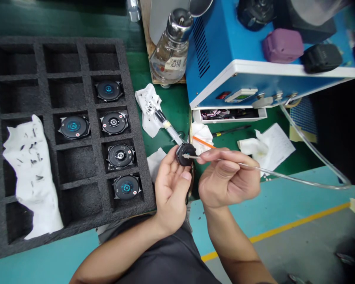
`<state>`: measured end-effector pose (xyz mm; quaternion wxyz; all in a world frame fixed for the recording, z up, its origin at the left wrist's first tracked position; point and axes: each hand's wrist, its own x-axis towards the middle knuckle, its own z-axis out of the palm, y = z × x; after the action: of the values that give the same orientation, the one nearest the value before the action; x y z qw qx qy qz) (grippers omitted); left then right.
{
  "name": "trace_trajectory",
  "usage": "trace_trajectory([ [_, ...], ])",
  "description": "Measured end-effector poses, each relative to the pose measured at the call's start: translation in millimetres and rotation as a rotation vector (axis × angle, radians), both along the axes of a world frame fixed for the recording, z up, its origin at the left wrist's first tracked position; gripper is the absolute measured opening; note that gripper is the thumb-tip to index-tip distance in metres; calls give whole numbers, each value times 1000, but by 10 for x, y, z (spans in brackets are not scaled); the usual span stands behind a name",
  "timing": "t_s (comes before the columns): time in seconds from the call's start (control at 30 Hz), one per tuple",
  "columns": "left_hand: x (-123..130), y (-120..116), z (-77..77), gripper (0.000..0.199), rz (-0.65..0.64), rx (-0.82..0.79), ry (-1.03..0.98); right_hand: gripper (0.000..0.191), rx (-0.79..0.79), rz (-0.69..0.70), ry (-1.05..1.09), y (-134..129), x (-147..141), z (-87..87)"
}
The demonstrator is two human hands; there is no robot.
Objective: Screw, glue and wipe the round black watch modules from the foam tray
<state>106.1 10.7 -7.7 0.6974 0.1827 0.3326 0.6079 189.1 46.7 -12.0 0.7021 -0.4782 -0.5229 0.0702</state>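
Observation:
Cupped and palm up, my left hand [172,195] grips a round black watch body [183,160] by its edge. My right hand [229,179] pinches a thin clear tube [279,174] close to its narrow end. The tube's tip lies over the watch body's face; whether it touches cannot be made out. From there the tube loops right and up to a fitting on a blue machine [210,88]. Just beyond my left hand, a clear syringe-like dispenser [173,134] with a dark end rests on a crumpled white wipe [148,127].
At left, a black foam tray [149,189] holds several watch bodies [121,156], with a stained white cloth [38,173] across it. A glass pump bottle [171,55] stands behind. Around the machine's front are an open drawer [256,114], an orange stick [204,142] and papers [276,144].

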Motion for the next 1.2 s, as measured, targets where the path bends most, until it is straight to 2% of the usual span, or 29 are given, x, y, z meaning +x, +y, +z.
trace_trajectory([
  [0.27, 3, -8, -11, 40, -11, 3, 20, 14, -15, -12, -2, 5, -5, 27],
  [0.6, -11, -20, 4, 46, -19, -21, 22, 13, -31, 37, -59, -36, 39, 64],
  [0.9, -29, -65, 64, 59, 5, -78, 19, 13, 32, 43, -16, -57, -18, -3],
  [1.2, -34, -71, 42, 59, 30, -52, 3, 12, 9, 28, -17, -63, -32, -24],
])
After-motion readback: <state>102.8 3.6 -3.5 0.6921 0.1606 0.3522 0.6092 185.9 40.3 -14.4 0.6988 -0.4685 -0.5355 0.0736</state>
